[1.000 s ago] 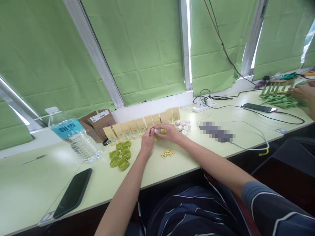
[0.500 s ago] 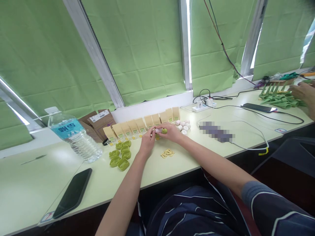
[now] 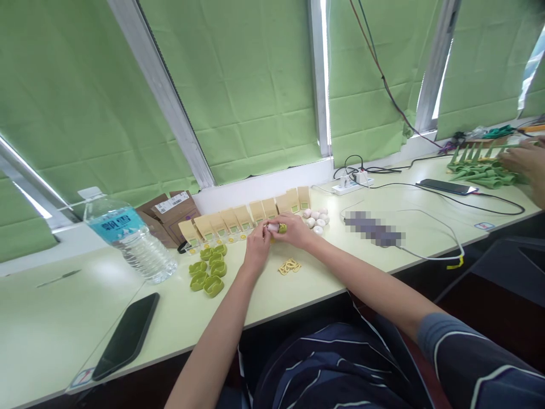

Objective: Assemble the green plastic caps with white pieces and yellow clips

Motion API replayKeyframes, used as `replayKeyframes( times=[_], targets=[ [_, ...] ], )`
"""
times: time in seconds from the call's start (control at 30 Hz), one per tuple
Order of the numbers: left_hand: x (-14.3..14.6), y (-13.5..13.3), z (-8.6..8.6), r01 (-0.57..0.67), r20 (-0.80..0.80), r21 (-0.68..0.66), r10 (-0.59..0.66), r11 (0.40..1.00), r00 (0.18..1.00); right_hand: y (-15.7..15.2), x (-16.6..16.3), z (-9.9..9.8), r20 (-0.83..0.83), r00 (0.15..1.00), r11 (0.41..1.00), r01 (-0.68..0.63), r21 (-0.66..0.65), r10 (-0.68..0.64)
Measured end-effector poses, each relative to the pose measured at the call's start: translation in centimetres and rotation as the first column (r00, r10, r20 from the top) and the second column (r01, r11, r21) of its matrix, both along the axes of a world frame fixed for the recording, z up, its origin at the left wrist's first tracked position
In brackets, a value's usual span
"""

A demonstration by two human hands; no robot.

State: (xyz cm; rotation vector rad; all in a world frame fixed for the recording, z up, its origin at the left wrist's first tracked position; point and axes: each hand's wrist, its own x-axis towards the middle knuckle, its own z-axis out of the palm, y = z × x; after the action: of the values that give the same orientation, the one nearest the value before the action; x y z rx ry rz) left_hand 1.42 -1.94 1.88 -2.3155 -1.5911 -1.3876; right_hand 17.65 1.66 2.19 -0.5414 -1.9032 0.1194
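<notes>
In the head view my left hand (image 3: pixel 258 243) and my right hand (image 3: pixel 293 229) meet over the table, fingers closed. Between their fingertips is a small pale, whitish-pink piece (image 3: pixel 273 227). A small olive-green piece (image 3: pixel 283 228) shows at my right fingers; whether it is joined to the pale one I cannot tell. Several olive-green hollow shaped pieces (image 3: pixel 213 286) lie left of my hands. Thin yellow loops (image 3: pixel 289 266) are piled below them. Several whitish round pieces (image 3: pixel 318 229) sit to the right. Behind stands a row of tan cards with clear parts (image 3: pixel 241 218).
A large water bottle (image 3: pixel 128 236), a dark phone (image 3: pixel 126 335) and a cardboard box (image 3: pixel 172 218) are at the left. To the right are a power strip (image 3: pixel 352 186), cables and another phone (image 3: pixel 446 187). A co-worker's hand (image 3: pixel 525 162) is over green pieces (image 3: pixel 485 173) at far right.
My hands have shifted only slightly, the left fingers closing further around the pale piece. The co-worker's hand at far right has moved a little.
</notes>
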Motion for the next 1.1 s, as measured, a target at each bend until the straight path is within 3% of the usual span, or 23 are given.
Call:
replayKeyframes(
  times=[0.53,1.1],
  targets=[
    [0.0,-0.3,0.4,0.038,0.125,-0.027,-0.034,0.999,0.992,0.4,0.1,-0.6,-0.052,0.998,0.998,-0.026,-0.062,0.022],
    [-0.1,-0.3,0.2,0.035,0.134,-0.033,-0.030,0.999,0.991,0.5,0.1,-0.7,-0.046,0.998,0.997,-0.038,-0.066,0.035]
  ],
)
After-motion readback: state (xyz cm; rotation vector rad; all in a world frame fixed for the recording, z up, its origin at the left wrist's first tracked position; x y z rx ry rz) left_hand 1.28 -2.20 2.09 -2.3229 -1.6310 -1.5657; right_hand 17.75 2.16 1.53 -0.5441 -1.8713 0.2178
